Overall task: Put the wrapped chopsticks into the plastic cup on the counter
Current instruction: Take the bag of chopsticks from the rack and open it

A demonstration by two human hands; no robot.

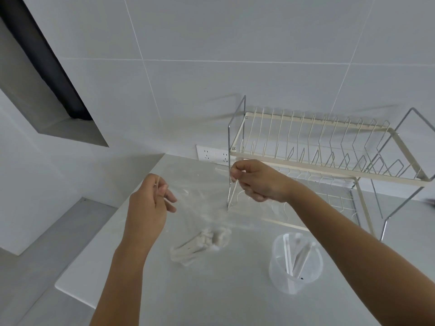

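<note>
A thin clear plastic bag (200,203) hangs over the counter, stretched between my hands. My left hand (150,208) pinches its left top edge and my right hand (256,180) pinches its right top edge. A bundle of wrapped chopsticks (200,245) lies in the bottom of the bag, resting on the counter. The clear plastic cup (295,264) stands on the counter to the right, below my right forearm, and holds a few wrapped chopsticks upright.
A two-tier wire dish rack (329,161) stands at the back right against the tiled wall. A wall socket (211,155) sits behind the bag. The counter's edge (70,290) drops off at the left.
</note>
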